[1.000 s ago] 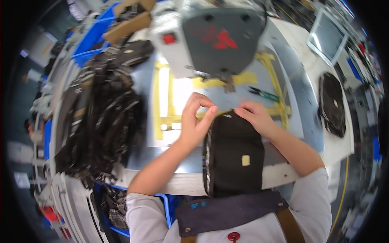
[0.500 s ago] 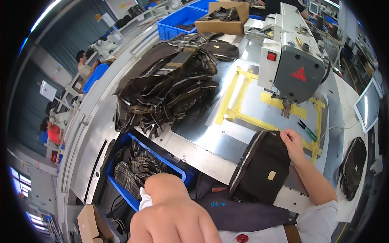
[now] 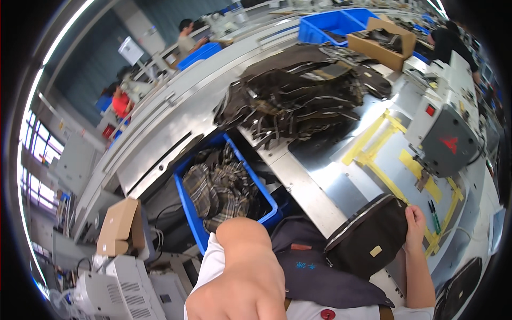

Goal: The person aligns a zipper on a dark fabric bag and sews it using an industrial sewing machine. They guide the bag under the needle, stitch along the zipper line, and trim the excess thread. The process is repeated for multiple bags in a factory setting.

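Note:
My right hand (image 3: 414, 226) grips the top corner of a black zipped pouch (image 3: 362, 234) with a pale tab on its front. The pouch lies at the front of the worktable, over a dark apron. My left hand (image 3: 234, 293) is raised close to the camera at the bottom, its back showing and most of its fingers hidden. Beyond the pouch stands a sewing machine (image 3: 448, 138) above a plate with yellow tape (image 3: 362, 146). Green-handled snips (image 3: 436, 224) lie beside the pouch. Behind the left hand sits a blue bin (image 3: 269, 210) holding plaid fabric (image 3: 205, 189).
A heap of dark zipped pieces (image 3: 288, 101) covers the back of the table, near blue crates (image 3: 325, 21) and a carton (image 3: 400, 56). An open cardboard box (image 3: 114, 226) is at left. Co-workers in red (image 3: 121, 104), beige (image 3: 185, 42) and black (image 3: 450, 45) are farther off.
My left hand left the pouch's top and rose close to the camera. My right hand still holds the pouch. The view swung leftward, bringing more of the bin and room into sight.

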Demonstrator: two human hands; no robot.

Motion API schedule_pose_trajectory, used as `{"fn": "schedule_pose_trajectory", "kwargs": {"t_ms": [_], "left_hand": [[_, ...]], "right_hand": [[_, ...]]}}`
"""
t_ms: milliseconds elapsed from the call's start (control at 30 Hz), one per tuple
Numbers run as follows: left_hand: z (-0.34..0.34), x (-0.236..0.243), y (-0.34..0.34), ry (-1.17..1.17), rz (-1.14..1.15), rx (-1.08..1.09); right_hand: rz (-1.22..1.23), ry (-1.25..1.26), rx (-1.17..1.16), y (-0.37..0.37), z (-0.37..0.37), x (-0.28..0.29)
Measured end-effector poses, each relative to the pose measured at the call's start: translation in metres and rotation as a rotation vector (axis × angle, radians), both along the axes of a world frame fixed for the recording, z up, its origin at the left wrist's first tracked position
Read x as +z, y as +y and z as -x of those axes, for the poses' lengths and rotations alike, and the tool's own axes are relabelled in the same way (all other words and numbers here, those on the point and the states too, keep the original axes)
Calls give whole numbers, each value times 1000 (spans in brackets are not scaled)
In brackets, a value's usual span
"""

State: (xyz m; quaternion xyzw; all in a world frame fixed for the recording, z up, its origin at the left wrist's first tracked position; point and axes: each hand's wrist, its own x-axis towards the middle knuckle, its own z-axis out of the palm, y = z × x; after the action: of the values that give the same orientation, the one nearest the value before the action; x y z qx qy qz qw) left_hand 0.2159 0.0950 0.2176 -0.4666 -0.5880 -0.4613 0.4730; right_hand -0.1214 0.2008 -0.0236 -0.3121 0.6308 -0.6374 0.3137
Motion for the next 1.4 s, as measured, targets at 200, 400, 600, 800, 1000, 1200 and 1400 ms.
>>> {"fn": "schedule_pose_trajectory", "kwargs": {"t_ms": [200, 400, 600, 800, 1000, 1200, 1400], "left_hand": [[-32, 4, 10, -38, 6, 163], [-55, 1, 11, -177, -120, -3], [-62, -7, -10, -174, 105, -127], [-58, -2, 9, -95, -237, -168], [-67, -7, 20, -47, -378, -192], [-76, -10, 27, 4, -274, 55], [-91, -11, 38, -42, -294, 60]], "right_hand": [[-9, 56, -5, 4, 7, -11], [14, -23, -23, 5, 3, -1], [-20, 52, 13, 2, 6, -1], [-48, 15, -28, 5, 14, -5], [-51, -50, -2, 14, 30, -22], [-70, -22, -21, 5, 23, -11], [-74, 17, -9, 13, 53, -36]]}}
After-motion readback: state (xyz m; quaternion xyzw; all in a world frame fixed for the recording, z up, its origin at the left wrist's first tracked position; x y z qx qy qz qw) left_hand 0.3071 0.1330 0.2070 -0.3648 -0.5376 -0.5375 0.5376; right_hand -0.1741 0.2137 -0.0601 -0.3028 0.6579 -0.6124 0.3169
